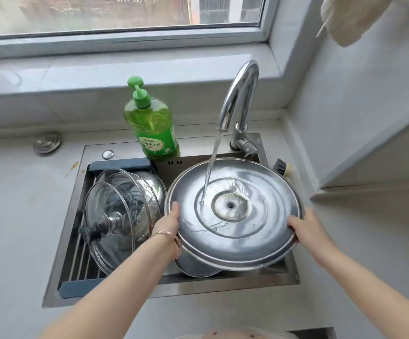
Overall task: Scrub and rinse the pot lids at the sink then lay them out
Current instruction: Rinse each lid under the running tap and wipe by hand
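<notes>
Head view, looking down at a steel sink (61, 285) set in a grey bench (15, 216). A large round steel lid (267, 231) is held over the right half of the sink, its hollow underside facing up toward the camera. Being round, it has no long axis. Water (213, 162) from the curved tap (240, 94) lands just left of the lid's centre hole.

The left hand (168, 222), with a bracelet (166, 234) at the wrist, grips the lid's left rim, thumb on top. The right hand (306, 228) grips the right rim the same way. The fingers beneath are hidden. Both forearms reach in from the bottom.

In the left half of the sink, glass lids (110, 216) stand on edge in a rack (122, 165), the front one's knob pointing left. Another steel lid (196, 267) shows below the held one. A green soap bottle (152, 128) stands behind the sink.
</notes>
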{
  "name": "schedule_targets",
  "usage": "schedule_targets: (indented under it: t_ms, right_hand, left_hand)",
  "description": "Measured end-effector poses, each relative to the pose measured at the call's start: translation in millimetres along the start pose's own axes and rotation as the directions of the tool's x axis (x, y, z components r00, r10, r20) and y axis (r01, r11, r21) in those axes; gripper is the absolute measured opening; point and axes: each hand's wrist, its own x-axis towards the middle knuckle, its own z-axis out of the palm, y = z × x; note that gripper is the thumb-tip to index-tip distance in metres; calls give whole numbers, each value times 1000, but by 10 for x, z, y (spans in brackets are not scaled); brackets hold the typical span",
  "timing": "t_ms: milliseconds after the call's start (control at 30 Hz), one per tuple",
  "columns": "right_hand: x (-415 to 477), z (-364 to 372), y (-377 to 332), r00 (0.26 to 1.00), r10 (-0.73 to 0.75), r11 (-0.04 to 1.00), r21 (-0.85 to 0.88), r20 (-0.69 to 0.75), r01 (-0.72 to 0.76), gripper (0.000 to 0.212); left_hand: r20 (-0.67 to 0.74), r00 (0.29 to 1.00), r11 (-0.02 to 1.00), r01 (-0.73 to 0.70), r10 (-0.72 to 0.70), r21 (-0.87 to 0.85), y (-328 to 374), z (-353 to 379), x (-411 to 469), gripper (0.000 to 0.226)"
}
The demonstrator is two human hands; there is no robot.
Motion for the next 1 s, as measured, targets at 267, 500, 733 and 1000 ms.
schedule_targets:
  t_ms: [267,500,733,1000]
  right_hand:
    - [138,863,-240,851,-362,423,-747,381,514,76]
    - [342,1115,-510,629,-545,250,-609,554,753,100]
    - [34,1460,-646,434,-564,161,-422,703,892,75]
    - [548,1514,-964,678,-611,383,-597,409,705,65]
  left_hand:
    - [-101,971,976,-212,216,52,0,-193,-42,43]
    - [-98,948,953,-304,302,-4,147,-256,-215,33]
    - [-131,935,944,-323,329,63,95,-188,-205,33]
    - [-154,893,904,-404,422,140,182,-280,-197,38]
